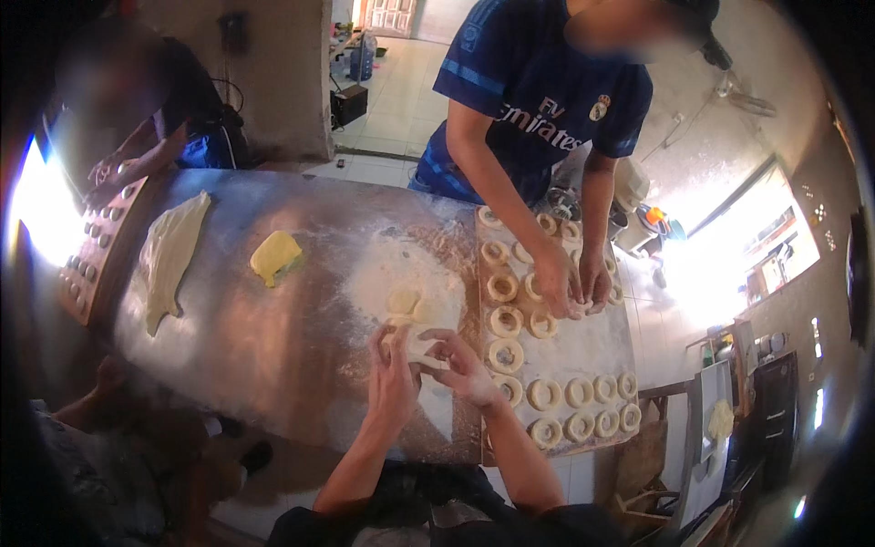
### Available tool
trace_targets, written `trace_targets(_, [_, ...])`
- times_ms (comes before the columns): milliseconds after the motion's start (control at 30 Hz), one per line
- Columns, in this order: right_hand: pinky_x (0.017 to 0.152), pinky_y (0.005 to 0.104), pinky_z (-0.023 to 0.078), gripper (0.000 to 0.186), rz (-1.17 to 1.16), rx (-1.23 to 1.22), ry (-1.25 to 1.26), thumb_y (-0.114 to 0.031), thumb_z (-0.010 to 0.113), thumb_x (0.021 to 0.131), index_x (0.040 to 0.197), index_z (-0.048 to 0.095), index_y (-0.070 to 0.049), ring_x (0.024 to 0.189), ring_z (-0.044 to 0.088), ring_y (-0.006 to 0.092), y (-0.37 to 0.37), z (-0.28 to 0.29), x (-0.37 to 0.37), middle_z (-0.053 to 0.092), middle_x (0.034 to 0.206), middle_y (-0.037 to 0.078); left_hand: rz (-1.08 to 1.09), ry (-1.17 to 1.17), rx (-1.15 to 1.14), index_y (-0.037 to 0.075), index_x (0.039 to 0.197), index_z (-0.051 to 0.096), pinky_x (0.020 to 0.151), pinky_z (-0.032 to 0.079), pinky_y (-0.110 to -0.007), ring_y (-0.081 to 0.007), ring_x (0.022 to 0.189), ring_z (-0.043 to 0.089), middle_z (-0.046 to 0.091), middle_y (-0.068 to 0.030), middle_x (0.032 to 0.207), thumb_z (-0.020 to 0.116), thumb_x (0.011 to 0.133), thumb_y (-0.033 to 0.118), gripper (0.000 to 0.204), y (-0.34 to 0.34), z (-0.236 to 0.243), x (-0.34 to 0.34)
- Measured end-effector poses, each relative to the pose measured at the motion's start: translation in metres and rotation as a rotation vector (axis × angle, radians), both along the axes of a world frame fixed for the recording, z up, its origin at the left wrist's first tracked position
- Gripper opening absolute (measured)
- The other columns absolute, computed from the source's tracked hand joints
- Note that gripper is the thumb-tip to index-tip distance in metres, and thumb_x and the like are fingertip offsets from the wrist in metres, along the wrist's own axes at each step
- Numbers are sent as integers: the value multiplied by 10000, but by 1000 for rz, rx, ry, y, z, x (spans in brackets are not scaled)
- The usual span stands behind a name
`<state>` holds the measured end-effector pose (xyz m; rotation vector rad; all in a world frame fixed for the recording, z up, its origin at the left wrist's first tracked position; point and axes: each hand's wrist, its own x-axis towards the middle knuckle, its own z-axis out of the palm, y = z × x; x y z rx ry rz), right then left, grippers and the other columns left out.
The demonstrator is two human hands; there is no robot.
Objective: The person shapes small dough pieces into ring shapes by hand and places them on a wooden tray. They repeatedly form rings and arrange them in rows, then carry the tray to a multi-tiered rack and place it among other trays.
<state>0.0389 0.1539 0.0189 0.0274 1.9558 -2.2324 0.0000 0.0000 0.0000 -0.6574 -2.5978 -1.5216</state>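
Observation:
Both my hands hold a pale piece of dough (416,347) over the flour-dusted part of the steel table (273,383). My left hand (393,374) has its fingers curved round the dough's left side, and my right hand (463,374) grips it from the right. Just beyond them a smaller lump of dough (403,303) lies in scattered flour. Right of my right hand is a board (609,351) with rows of dough rings (544,394).
A co-worker (538,109) across the table handles rings on the board. A second person (173,118) works by a tray (82,305) of dough pieces at far left; another person's arm (91,397) is lower left. A long dough sheet (171,260) and yellow block (276,252) lie left.

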Motion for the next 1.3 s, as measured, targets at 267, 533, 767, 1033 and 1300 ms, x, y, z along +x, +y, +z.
trace_targets(267, [918, 335, 389, 448, -255, -626, 71, -331, 508, 937, 1249, 457, -13, 881, 533, 143, 20, 11, -3, 524, 819, 9, -267, 139, 831, 19, 1191, 524, 819, 463, -389, -290, 890, 574, 567, -149, 956, 608, 837, 87, 371, 31, 6, 1])
trace_targets(533, [771, 414, 473, 557, -241, -474, 107, -444, 406, 1003, 1441, 344, -105, 848, 596, 295, 72, 28, 38, 584, 867, 157, -169, -4, 453, 15, 1163, 495, 610, 491, -358, -322, 706, 619, 603, -139, 879, 356, 1042, 309, 347, 100, 3, 34])
trace_targets(767, [638, 270, 484, 643, -465, -796, 45, -507, 429, 983, 1483, 262, -140, 660, 594, 186, 115, 33, 70, 622, 789, 94, -54, -16, 303, 10, 1097, 510, 615, 456, -391, -273, 668, 564, 579, -133, 805, 367, 1042, 317, 344, 150, 2, 58])
trace_targets(1033, [625, 291, 436, 593, -313, -137, 164, -209, 535, 908, 1434, 279, -114, 584, 514, 166, 174, -8, 70, 584, 708, 78, -39, 13, 362, 34, 1063, 539, 673, 461, -324, -237, 741, 577, 574, -121, 825, 410, 1011, 101, 155, 207, 18, 62])
trace_targets(1300, [562, 348, 430, 482, -299, 221, 380, -438, 335, 1011, 1372, 319, -120, 525, 482, 174, 184, 21, 68, 490, 594, 29, -76, -109, 218, 47, 1099, 532, 677, 482, -350, -232, 752, 639, 610, -132, 866, 375, 1040, 195, 223, 234, 33, 65])
